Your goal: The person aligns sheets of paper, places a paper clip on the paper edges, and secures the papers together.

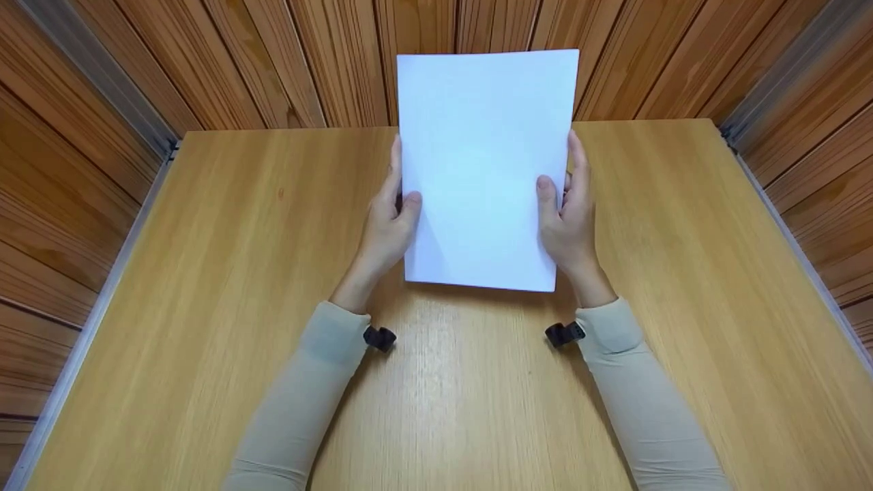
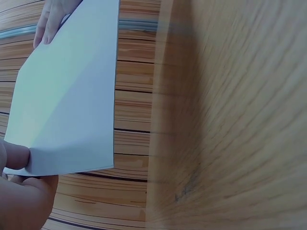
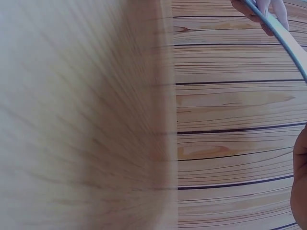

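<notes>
White paper [image 1: 484, 164] held clear of wooden table [image 1: 443, 409]. Left hand [image 1: 390, 228], right hand [image 1: 571, 225]: fingers pinching opposite long edges (thumbs on upper face).

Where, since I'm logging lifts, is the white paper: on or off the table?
Off: left hand and right hand grip the paper; the left wrist view shows wall boards between paper and table.

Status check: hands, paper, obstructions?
Left hand grips white paper by its left edge; right hand grips right edge. Paper held up off tabletop. No obstruction seen around it.
</notes>
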Tool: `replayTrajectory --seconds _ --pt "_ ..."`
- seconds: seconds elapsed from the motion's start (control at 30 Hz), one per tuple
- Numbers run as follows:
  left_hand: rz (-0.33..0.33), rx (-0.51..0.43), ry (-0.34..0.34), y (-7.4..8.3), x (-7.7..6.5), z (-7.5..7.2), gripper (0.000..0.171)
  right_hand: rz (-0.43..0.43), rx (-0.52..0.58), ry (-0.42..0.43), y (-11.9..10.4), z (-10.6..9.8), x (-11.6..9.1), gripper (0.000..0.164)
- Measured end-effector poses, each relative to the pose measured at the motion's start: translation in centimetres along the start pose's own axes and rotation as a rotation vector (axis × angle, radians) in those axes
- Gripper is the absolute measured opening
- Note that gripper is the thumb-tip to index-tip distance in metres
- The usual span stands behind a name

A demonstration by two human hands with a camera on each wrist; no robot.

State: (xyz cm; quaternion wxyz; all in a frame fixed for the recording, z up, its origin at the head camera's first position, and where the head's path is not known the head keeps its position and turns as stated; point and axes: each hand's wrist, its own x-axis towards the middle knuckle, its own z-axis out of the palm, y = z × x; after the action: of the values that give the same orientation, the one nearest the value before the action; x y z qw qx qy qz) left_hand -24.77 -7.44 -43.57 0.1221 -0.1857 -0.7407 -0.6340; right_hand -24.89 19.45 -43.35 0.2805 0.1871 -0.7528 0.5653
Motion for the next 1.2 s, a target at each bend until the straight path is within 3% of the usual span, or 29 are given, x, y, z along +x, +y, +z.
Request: replayTrajectory --seconds 0.57,0.97,1.2 --pt "-0.014 0.003 -0.026 0.07 0.02 -0.20 0.077 -0.022 0.016 -0.012 0.15 -0.19 0.19 0.062" --pt "-0.103 -0.022 -0.037 0.22 0.11 -0.35 0.077 -0.009 -0.047 -0.012 0.33 -0.33 0.01 0.061" --pt "-0.088 -0.038 -0.049 -0.04 0.24 -0.44 0.081 -0.025 -0.020 -0.020 0.42 -0.33 0.24 0.061"
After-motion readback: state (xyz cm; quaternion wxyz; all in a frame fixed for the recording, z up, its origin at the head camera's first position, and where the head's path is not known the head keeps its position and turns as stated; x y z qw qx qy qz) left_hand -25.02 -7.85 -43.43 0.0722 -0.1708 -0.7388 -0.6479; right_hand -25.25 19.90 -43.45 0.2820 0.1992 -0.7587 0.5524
